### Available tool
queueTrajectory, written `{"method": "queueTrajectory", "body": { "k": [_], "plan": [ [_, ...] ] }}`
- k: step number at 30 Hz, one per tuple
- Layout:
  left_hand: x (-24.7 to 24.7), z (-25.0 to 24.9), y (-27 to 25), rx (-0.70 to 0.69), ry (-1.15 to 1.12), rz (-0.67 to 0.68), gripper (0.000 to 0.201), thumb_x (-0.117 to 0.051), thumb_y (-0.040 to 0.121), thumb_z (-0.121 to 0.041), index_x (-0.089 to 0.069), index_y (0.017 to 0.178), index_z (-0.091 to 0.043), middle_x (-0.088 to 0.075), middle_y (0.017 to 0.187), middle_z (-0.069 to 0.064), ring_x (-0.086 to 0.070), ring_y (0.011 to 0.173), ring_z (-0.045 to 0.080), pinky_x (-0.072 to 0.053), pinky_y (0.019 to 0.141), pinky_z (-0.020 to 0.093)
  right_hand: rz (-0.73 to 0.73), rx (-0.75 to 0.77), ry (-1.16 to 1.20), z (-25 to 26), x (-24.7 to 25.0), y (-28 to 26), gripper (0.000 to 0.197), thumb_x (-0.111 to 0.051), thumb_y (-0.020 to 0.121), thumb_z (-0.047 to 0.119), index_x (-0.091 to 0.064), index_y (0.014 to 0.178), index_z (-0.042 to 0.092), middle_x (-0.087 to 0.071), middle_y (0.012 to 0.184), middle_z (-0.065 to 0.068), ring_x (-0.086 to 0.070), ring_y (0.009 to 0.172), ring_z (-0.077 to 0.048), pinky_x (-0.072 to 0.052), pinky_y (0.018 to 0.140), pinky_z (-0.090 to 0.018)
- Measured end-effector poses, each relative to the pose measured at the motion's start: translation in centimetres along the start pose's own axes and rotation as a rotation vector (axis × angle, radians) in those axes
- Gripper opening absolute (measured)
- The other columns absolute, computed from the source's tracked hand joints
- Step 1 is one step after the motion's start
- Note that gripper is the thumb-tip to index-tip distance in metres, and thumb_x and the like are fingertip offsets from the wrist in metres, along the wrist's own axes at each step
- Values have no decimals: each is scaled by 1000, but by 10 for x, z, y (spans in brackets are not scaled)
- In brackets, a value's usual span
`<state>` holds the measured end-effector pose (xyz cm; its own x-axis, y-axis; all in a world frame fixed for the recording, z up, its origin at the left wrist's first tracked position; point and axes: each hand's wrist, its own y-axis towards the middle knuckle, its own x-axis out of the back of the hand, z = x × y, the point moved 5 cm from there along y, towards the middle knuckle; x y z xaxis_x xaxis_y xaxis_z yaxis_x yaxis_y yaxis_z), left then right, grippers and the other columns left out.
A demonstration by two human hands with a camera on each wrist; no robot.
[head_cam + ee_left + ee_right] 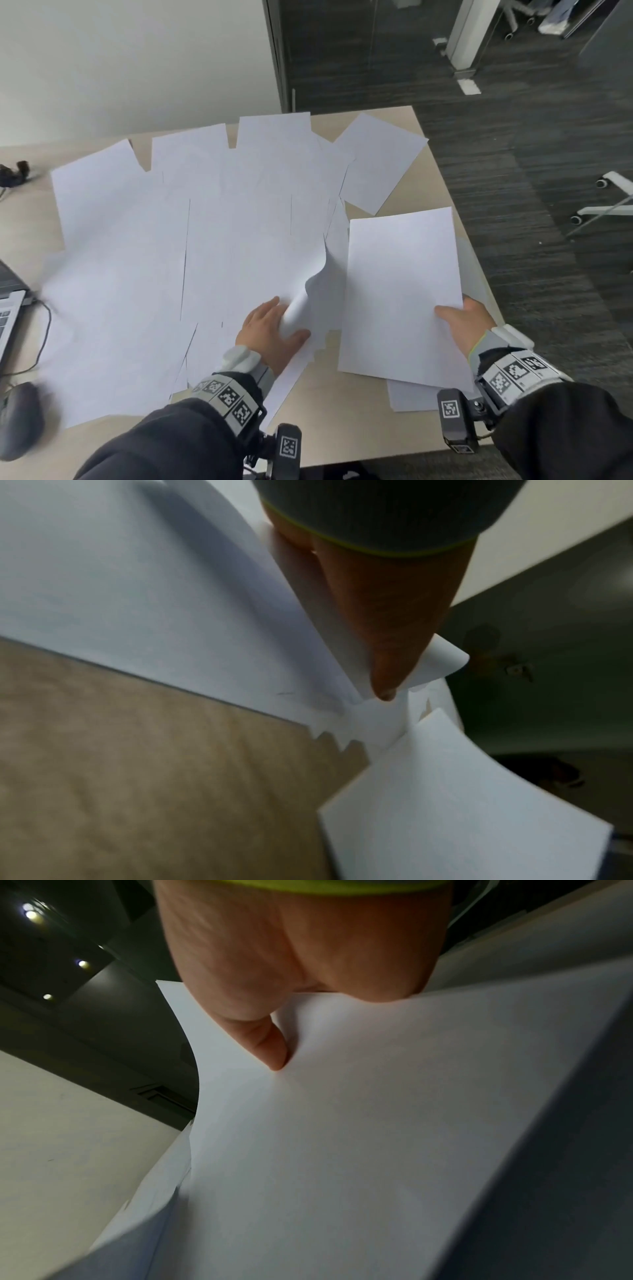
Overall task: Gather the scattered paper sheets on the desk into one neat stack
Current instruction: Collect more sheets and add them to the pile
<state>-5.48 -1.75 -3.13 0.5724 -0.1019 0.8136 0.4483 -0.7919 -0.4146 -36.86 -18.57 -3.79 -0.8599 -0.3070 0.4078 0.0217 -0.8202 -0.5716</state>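
Several white paper sheets (212,233) lie scattered and overlapping across the beige desk (342,411). My left hand (274,329) grips the curled corner of one sheet (308,294), lifting it off the pile; in the left wrist view that curled sheet (308,610) wraps beside my thumb (387,647). My right hand (462,322) pinches the near right corner of a flat bundle of sheets (400,291), held just above the desk's right side. In the right wrist view the thumb (263,1042) presses on top of this bundle (359,1137). One more sheet (411,397) lies under the bundle.
A laptop (8,308) with a cable (44,342) sits at the left edge, a dark mouse (20,418) near the front left corner. A separate sheet (380,164) lies at the far right corner. Office chair legs (606,202) stand on dark carpet to the right.
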Motion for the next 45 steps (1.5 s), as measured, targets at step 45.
{"method": "queueTrajectory", "body": {
  "k": [45],
  "plan": [
    [35,73,71,231,229,-6,117,-48,59,-97,0,154,-47,5,167,-17,0,155,21,-25,115,57,175,13,153,7,-61,11,14,-64,92,15,-71,100,25,-75,96,3,-70,93,-24,-54,93,-46]
  ]
}}
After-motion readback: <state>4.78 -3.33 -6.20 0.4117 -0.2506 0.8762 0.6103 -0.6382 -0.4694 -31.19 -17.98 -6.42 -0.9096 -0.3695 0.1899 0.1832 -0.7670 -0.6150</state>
